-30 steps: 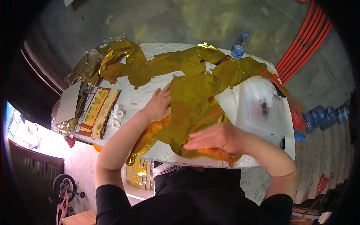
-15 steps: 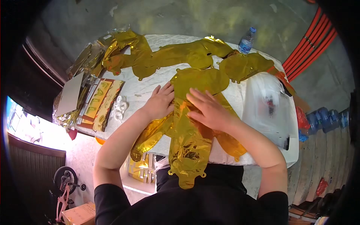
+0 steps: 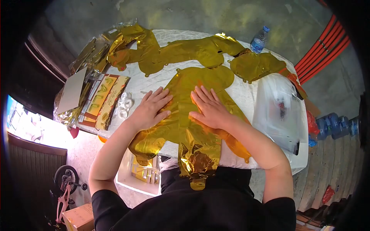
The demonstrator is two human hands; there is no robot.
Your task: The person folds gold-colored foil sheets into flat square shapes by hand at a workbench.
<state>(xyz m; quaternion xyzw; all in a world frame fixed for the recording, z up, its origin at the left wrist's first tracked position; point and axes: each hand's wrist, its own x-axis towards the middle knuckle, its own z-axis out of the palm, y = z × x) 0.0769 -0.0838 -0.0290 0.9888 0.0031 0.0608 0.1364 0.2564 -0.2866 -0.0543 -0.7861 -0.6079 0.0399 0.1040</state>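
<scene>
A large flat gold foil balloon (image 3: 181,111) is spread over the white-covered table (image 3: 241,92) in front of me, its lower end hanging past the near edge toward my lap. My left hand (image 3: 151,108) lies flat on its left part, fingers stretched out. Flat on the middle of the same foil rests my right hand (image 3: 210,107), fingers slightly spread. Neither hand grips anything. Farther back, another gold foil balloon (image 3: 185,52) stretches across the table, and a smaller gold foil piece (image 3: 258,66) lies at the back right.
Printed "FALL" packaging (image 3: 101,101), a grey card (image 3: 72,92) and white ribbon rolls (image 3: 124,105) sit at the left. At the right lie clear plastic bags (image 3: 276,111). A water bottle (image 3: 259,40) stands near the back edge. Below the table is a white box (image 3: 131,181).
My left hand has slid left across the foil and its fingers have spread. The foil's left part has widened out. My right hand stays on the middle, shifted slightly.
</scene>
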